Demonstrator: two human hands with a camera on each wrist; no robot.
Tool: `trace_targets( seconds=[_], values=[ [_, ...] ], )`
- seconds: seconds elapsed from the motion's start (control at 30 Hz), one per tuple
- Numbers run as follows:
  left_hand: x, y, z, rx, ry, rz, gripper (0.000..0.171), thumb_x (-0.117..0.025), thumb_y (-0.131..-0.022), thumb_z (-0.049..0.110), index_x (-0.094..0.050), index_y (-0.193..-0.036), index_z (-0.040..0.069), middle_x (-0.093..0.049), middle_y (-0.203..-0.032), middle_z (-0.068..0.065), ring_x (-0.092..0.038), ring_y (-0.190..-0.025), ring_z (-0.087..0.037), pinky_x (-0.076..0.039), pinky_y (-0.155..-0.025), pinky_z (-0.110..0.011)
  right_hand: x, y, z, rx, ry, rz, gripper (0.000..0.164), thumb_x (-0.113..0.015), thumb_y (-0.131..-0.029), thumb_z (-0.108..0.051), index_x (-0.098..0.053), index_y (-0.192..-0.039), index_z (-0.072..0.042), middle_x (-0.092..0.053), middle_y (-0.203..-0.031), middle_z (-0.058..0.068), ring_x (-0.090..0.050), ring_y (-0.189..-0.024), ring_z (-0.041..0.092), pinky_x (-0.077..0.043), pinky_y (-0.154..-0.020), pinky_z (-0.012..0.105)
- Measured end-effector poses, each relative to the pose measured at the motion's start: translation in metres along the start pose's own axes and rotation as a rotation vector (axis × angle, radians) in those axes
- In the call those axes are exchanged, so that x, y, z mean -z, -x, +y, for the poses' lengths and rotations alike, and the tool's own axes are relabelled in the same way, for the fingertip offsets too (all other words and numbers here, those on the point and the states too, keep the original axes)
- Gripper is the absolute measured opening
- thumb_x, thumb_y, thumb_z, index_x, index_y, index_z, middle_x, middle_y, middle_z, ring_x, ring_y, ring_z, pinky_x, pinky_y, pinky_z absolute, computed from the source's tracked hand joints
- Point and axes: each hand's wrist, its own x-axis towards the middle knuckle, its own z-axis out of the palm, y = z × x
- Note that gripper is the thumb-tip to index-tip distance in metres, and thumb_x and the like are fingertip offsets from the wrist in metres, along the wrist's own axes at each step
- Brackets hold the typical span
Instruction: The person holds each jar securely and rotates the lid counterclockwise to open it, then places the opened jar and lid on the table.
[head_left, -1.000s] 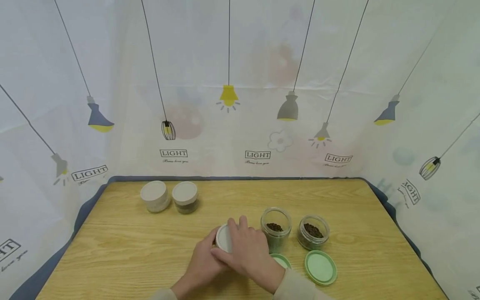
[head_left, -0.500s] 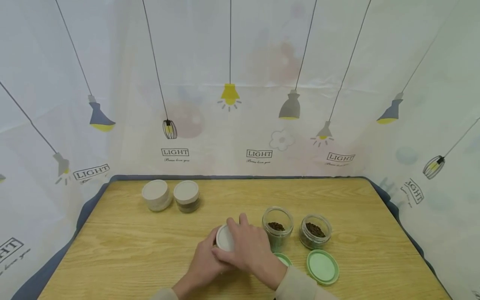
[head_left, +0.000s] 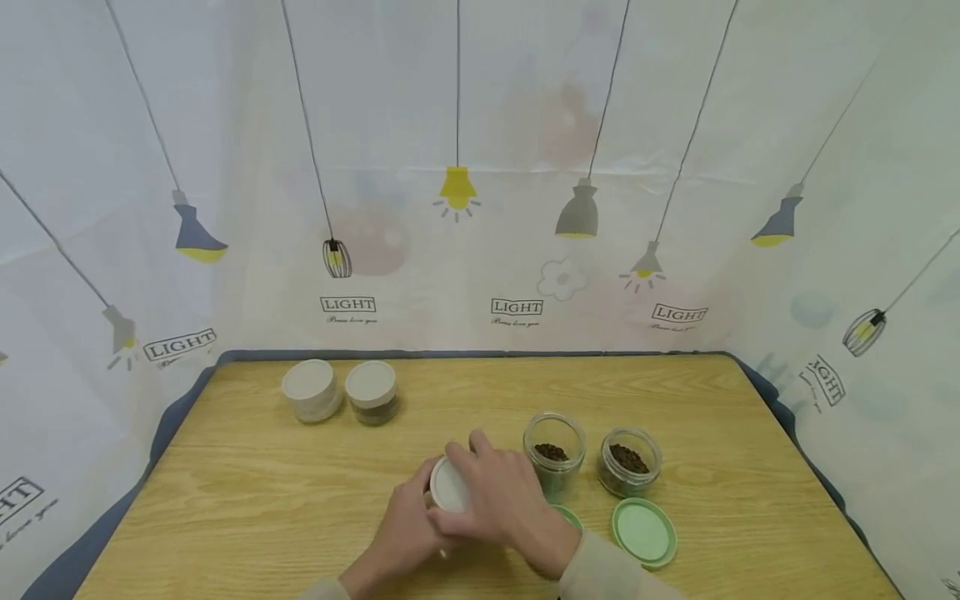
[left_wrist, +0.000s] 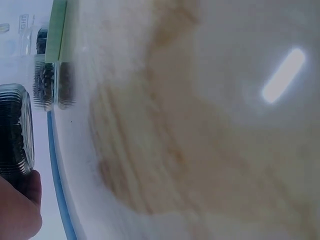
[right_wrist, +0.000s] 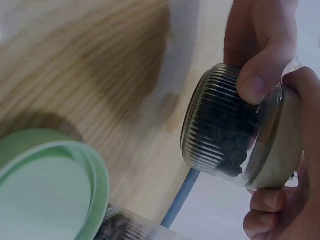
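Note:
A ribbed clear jar [right_wrist: 217,117] with dark contents and a white lid [head_left: 448,485] is held up, tilted, above the near middle of the table. My left hand [head_left: 408,518] grips its glass side, thumb pressed along the ribs in the right wrist view. From the other side, my right hand [head_left: 504,497] holds the lid, fingers curled round its rim. The lid sits on the jar mouth; how tight, I cannot tell. In the left wrist view only part of the left hand [left_wrist: 19,210] and the jar [left_wrist: 12,132] show at the left edge.
Two open jars, one taller [head_left: 553,457] and one shorter [head_left: 630,463], hold dark brown pieces on the right. A green lid [head_left: 644,533] lies before them; another [head_left: 567,515] is partly behind my right wrist. Two white-lidded jars [head_left: 311,392] [head_left: 372,393] stand back left.
The right hand has twisted a little on the lid, its fingers shifting slightly left and more of the wrist showing. Left hand and jar stay nearly in place.

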Motion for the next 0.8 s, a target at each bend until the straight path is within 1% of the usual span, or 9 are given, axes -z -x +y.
trace_targets(
  seconds=[0.17,0.27,0.37,0.47,0.5,0.57,0.67,0.73,0.8],
  values=[
    [-0.002,0.002,-0.001,-0.007,-0.013,0.004,0.084,-0.089,-0.064,0.035,-0.050,-0.135,0.015,-0.068,-0.119,-0.003,-0.063,-0.107,-0.015,-0.051,-0.091,-0.030,0.004,0.001,0.007,0.110,-0.007,-0.031,0.060,-0.063,-0.073,-0.067,-0.059,-0.116,-0.026,-0.054,-0.093,-0.001,-0.045,-0.054,0.008,-0.032,-0.047,0.019],
    [-0.003,0.002,-0.001,-0.016,-0.007,0.005,0.080,-0.088,-0.064,0.031,-0.051,-0.133,0.016,-0.068,-0.116,-0.002,-0.063,-0.106,-0.015,-0.051,-0.091,-0.029,0.007,0.001,0.010,0.145,-0.022,-0.080,0.062,-0.063,-0.074,-0.066,-0.058,-0.122,-0.028,-0.054,-0.099,-0.001,-0.048,-0.061,0.009,-0.034,-0.050,0.018],
    [-0.003,0.002,-0.002,-0.028,-0.012,-0.002,0.078,-0.088,-0.063,0.026,-0.051,-0.132,0.015,-0.068,-0.115,-0.002,-0.063,-0.105,-0.015,-0.051,-0.091,-0.029,0.011,0.001,0.014,0.178,-0.045,-0.132,0.066,-0.064,-0.075,-0.065,-0.055,-0.131,-0.030,-0.055,-0.107,0.000,-0.052,-0.071,0.010,-0.038,-0.056,0.019],
    [-0.002,0.002,-0.002,-0.029,-0.009,-0.014,0.081,-0.087,-0.063,0.022,-0.049,-0.135,0.012,-0.067,-0.117,-0.003,-0.063,-0.106,-0.015,-0.051,-0.091,-0.029,0.014,0.001,0.016,0.196,-0.060,-0.168,0.074,-0.064,-0.077,-0.065,-0.047,-0.141,-0.030,-0.056,-0.114,0.001,-0.055,-0.079,0.012,-0.043,-0.062,0.021],
    [-0.002,0.002,-0.002,-0.030,-0.006,-0.017,0.083,-0.086,-0.064,0.022,-0.048,-0.136,0.012,-0.067,-0.118,-0.004,-0.063,-0.107,-0.016,-0.051,-0.091,-0.029,0.015,0.001,0.017,0.196,-0.063,-0.179,0.078,-0.064,-0.078,-0.065,-0.044,-0.144,-0.029,-0.056,-0.117,0.001,-0.056,-0.082,0.013,-0.045,-0.065,0.023],
    [-0.001,0.001,-0.003,-0.031,-0.005,-0.021,0.084,-0.086,-0.067,0.027,-0.045,-0.139,0.010,-0.066,-0.121,-0.004,-0.063,-0.109,-0.016,-0.052,-0.093,-0.031,0.017,0.002,0.017,0.172,-0.066,-0.201,0.088,-0.063,-0.077,-0.071,-0.037,-0.149,-0.027,-0.056,-0.123,0.002,-0.059,-0.086,0.016,-0.049,-0.068,0.027],
    [-0.001,0.001,-0.002,-0.030,0.006,-0.018,0.086,-0.085,-0.072,0.040,-0.043,-0.140,0.010,-0.064,-0.126,-0.006,-0.063,-0.112,-0.018,-0.052,-0.094,-0.033,0.022,0.004,0.016,0.103,-0.049,-0.217,0.102,-0.058,-0.072,-0.081,-0.029,-0.152,-0.024,-0.053,-0.132,0.005,-0.064,-0.092,0.021,-0.053,-0.073,0.035],
    [0.000,0.001,-0.002,-0.013,0.019,-0.018,0.088,-0.084,-0.071,0.047,-0.042,-0.141,0.012,-0.062,-0.130,-0.005,-0.063,-0.114,-0.019,-0.053,-0.093,-0.035,0.024,0.005,0.014,0.051,-0.020,-0.209,0.104,-0.053,-0.072,-0.084,-0.029,-0.152,-0.023,-0.052,-0.134,0.007,-0.066,-0.092,0.023,-0.054,-0.071,0.038],
    [0.000,0.001,-0.002,0.008,0.033,-0.018,0.091,-0.085,-0.069,0.049,-0.042,-0.141,0.014,-0.061,-0.131,-0.003,-0.062,-0.114,-0.018,-0.053,-0.092,-0.035,0.025,0.005,0.011,0.008,0.010,-0.184,0.099,-0.049,-0.076,-0.083,-0.032,-0.150,-0.022,-0.053,-0.131,0.008,-0.066,-0.091,0.024,-0.055,-0.071,0.039]
  ],
)
